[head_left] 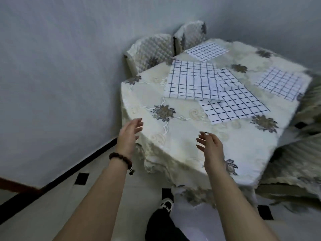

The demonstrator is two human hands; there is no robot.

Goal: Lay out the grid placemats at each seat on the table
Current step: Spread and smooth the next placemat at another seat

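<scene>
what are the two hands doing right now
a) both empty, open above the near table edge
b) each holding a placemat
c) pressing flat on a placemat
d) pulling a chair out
a: the left hand and right hand are open and empty above the tablecloth, with the nearest placemat lying farther in, untouched.

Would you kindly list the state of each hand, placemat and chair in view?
Left hand: open, empty, above the table edge.
Right hand: open, empty.
Far placemat: flat, alone.
Right placemat: flat, alone.
Big placemat: overlapping two others.
Near placemat: partly covered.
Middle placemat: mostly covered.
Chairs: pushed in.
</scene>
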